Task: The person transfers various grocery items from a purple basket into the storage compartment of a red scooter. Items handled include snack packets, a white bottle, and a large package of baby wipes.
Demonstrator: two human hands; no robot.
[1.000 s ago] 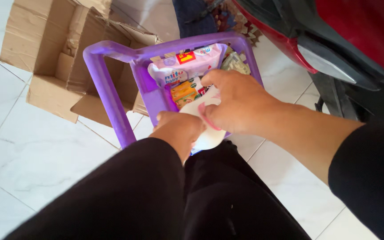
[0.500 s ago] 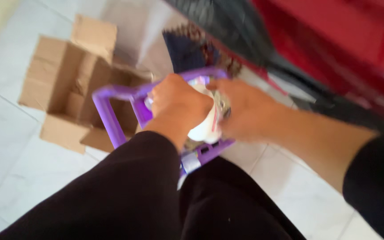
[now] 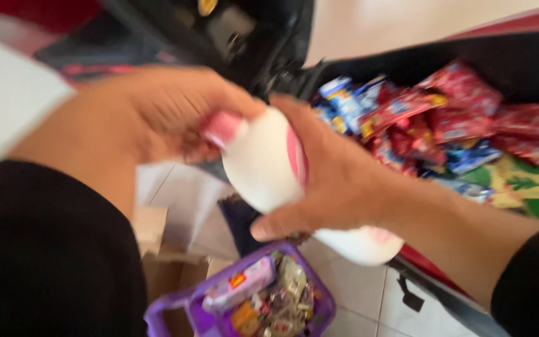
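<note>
Holding one white bottle [image 3: 260,168] between two hands, raised above a purple basket [image 3: 185,315]. Right hand [image 3: 329,181] wraps the body from the side, fingers curled shut around it; left hand [image 3: 157,115] pinches the pink cap [image 3: 223,128] end, grip closed there. Bottle: smooth white plastic, rounded, pink stripe on one side; heavily blurred. A second white rounded shape [image 3: 360,244] sits under the right wrist, unclear what. One basket, rigid plastic, holds several packets. Many glossy red and blue sachets [image 3: 444,122] fill a dark compartment right. One cardboard box [image 3: 157,249] on the tiled floor [image 3: 375,306].
</note>
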